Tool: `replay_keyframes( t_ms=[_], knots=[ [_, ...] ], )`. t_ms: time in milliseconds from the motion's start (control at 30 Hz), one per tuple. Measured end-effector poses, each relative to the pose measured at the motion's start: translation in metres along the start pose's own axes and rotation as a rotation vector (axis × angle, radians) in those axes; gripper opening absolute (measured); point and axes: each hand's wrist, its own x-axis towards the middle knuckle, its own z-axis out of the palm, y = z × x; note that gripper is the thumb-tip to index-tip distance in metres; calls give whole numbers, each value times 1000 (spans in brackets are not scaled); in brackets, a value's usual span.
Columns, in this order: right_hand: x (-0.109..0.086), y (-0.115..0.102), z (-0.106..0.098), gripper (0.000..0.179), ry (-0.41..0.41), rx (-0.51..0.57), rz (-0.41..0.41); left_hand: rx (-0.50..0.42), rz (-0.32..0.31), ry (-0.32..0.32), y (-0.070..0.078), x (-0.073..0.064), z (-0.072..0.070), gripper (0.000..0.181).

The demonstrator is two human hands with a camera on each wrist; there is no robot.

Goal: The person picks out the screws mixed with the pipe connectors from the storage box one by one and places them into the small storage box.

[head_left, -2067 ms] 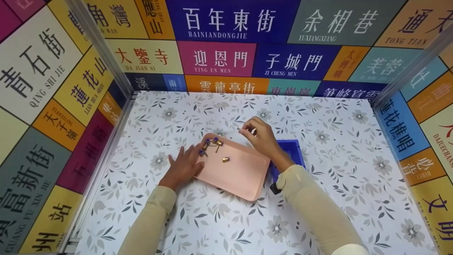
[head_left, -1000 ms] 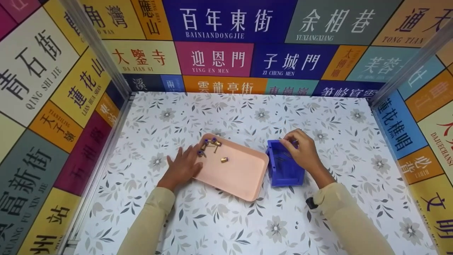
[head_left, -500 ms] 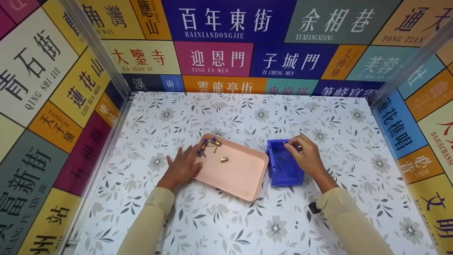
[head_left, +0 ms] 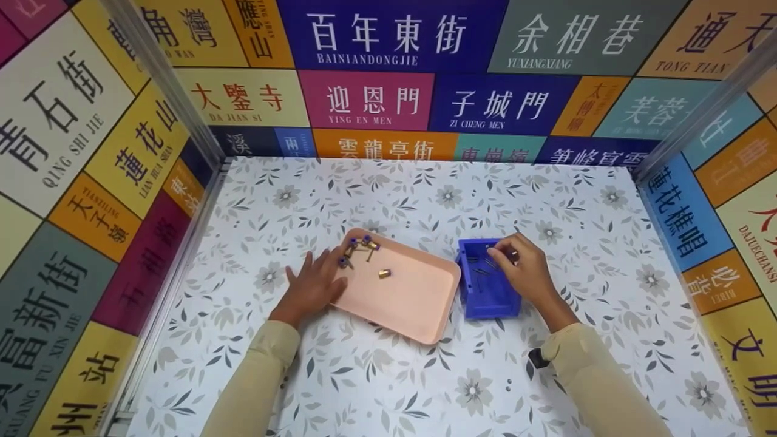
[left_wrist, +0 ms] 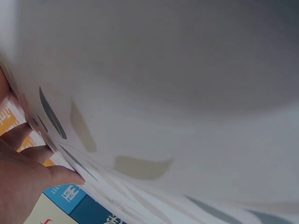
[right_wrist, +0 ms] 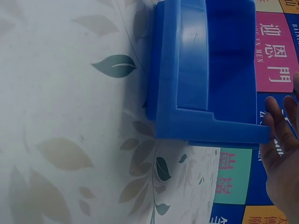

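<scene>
My left hand (head_left: 312,288) lies with spread fingers along the left edge of the pink tray (head_left: 419,297). Several small brass fittings with blue ends (head_left: 367,244) are bunched in that tray's upper left corner, and a single brass fitting (head_left: 385,274) lies apart from them. Over the right side of the blue bin (head_left: 493,306), my right hand (head_left: 525,267) pinches a small, thin metal piece, mostly hidden by the fingers. Thin dark screw-like pieces (head_left: 482,267) lie inside the bin. In the right wrist view, the right hand (right_wrist: 282,158) appears beside the bin's wall (right_wrist: 224,128).
Tray and bin stand side by side on a white table (head_left: 388,194) with a leaf and flower print. Colourful sign-covered panels (head_left: 370,100) wall the table at the back and both sides. A black band (head_left: 538,358) sits at the right sleeve's cuff.
My right hand has moved right from above the tray to the blue bin, then lowered slightly over it. The left hand stays at the tray's edge.
</scene>
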Motion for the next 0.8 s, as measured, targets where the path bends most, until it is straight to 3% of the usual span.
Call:
replay_keyframes(
  t_ms=[333, 800],
  knots=[
    [-1, -3, 3, 11, -5, 16, 35, -16, -25, -42, 0, 0, -1, 70],
    [-1, -4, 1, 10, -15, 13, 59, -1, -5, -16, 1, 0, -2, 70]
  ],
)
